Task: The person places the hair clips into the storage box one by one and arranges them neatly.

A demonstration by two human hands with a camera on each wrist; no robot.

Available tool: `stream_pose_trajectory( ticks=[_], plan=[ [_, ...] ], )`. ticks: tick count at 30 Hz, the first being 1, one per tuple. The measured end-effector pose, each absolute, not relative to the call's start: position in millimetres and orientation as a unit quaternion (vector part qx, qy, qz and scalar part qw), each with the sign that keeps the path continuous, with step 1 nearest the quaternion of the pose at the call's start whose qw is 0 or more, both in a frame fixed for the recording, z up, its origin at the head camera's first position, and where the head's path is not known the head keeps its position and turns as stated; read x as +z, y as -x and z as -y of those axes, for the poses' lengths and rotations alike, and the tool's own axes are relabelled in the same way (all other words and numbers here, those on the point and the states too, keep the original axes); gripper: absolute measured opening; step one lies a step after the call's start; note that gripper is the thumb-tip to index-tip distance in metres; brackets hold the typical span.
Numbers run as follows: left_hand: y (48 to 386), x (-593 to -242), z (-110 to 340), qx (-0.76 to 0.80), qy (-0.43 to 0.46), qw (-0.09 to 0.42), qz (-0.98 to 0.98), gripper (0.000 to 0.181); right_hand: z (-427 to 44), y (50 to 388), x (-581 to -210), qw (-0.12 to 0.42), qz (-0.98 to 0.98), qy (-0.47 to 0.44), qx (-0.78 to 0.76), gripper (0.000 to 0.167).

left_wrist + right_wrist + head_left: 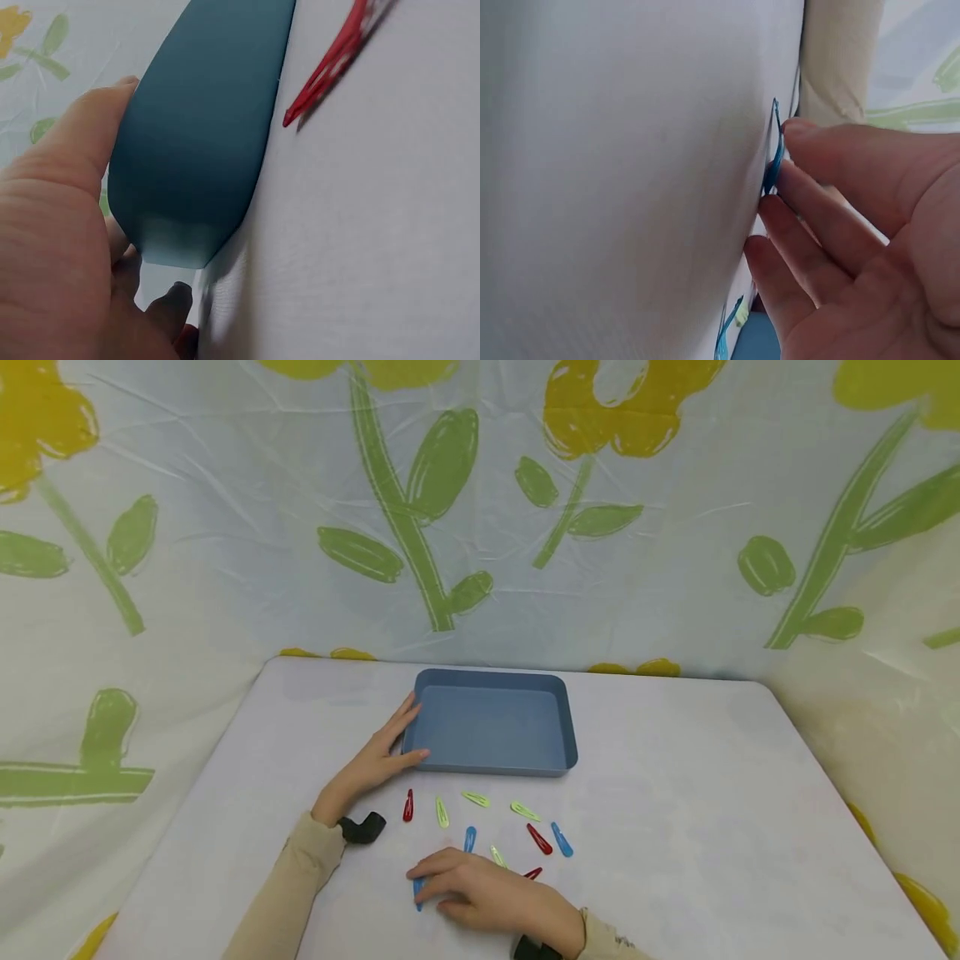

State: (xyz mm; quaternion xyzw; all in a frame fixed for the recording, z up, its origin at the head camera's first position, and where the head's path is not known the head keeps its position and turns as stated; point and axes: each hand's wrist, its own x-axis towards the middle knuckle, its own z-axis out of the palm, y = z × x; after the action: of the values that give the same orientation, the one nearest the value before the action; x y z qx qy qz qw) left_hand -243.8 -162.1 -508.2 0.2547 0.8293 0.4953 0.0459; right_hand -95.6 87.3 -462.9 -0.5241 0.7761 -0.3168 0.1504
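Note:
A shallow blue-grey tray lies toward the table's far side. My left hand rests at its left end, thumb by the front rim and extended fingers along the side wall. In the left wrist view that hand lies against the tray's outer wall. My right hand reaches low over the near table, fingers loosely extended around a blue hair clip. In the right wrist view fingertips meet the clip, which appears to lie on the table; the thumb is close to it, contact unclear.
Between tray and right hand lie more snap clips: red, yellow-green and blue. Another blue clip and a red one are partly behind the right hand. Flower-printed cloth hangs around the white table.

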Motion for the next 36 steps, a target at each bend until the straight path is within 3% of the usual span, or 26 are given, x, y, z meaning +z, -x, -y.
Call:
stream_pose_trajectory(
  ticks=[10,26,36],
  plan=[
    [225.9,-479.8,156.0,0.515,-0.256,0.050,-0.817,0.078,-87.6,94.0,-465.7,0.117,-0.786,0.513,-0.325,0.020],
    [224.5,-473.7,154.8,0.516,-0.261,0.046,-0.814,0.076,-84.2,95.6,-459.8,0.213,-0.786,0.464,-0.348,0.022],
    [224.4,-470.9,154.8,0.508,-0.257,0.052,-0.820,0.077,-84.9,105.0,-454.3,0.211,-0.791,0.455,-0.350,0.019]
  ],
)
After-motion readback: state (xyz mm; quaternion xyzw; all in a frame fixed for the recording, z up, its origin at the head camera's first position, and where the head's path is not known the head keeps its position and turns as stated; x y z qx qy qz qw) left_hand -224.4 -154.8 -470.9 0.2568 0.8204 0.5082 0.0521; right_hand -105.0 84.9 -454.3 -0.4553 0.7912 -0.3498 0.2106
